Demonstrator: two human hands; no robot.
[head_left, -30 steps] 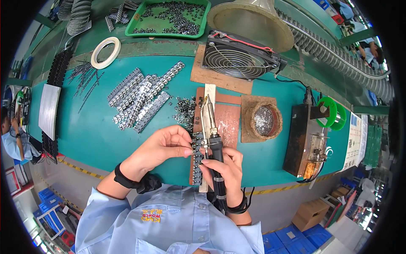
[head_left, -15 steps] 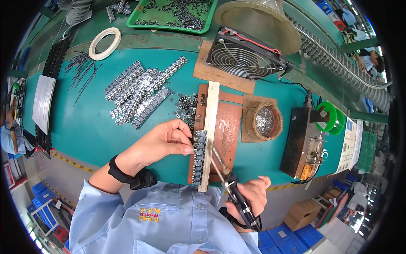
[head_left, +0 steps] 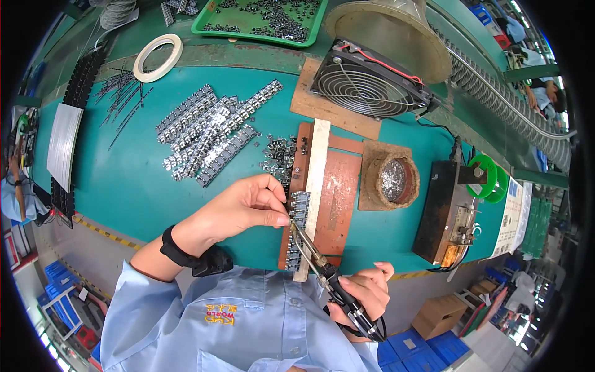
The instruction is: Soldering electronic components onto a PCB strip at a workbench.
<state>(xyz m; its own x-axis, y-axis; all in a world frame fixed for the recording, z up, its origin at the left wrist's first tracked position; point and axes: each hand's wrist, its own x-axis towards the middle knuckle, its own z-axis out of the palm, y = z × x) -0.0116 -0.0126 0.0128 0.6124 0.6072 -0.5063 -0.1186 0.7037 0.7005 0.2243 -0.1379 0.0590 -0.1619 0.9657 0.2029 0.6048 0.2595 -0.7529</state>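
Observation:
My right hand [head_left: 362,294] is wrapped round the black handle of a soldering iron [head_left: 322,263], which has a thin tube along its shaft. Its tip touches or hovers just over a strip of small electronic parts [head_left: 296,245], near my left fingertips. The strip lies along a pale wooden bar [head_left: 317,158] on a reddish-brown board [head_left: 333,186]. Against the strip's left edge, thumb and forefinger of my left hand [head_left: 248,208] are pinched together; anything between them is too small to make out. Loose small metal parts [head_left: 279,155] lie in a heap beyond that hand.
Finished-looking strips [head_left: 211,133] are piled at left. A fan [head_left: 372,80] stands behind the board, with a round pot [head_left: 396,180] of silvery bits to its right. Farther right sit a metal box [head_left: 437,211] and green spool [head_left: 486,177]. A green tray [head_left: 260,25] is at the back.
The soldering iron has swung left, its tip going from the wooden bar to the strip beside my left fingertips. My left hand keeps its pinch; the whole view has shifted slightly.

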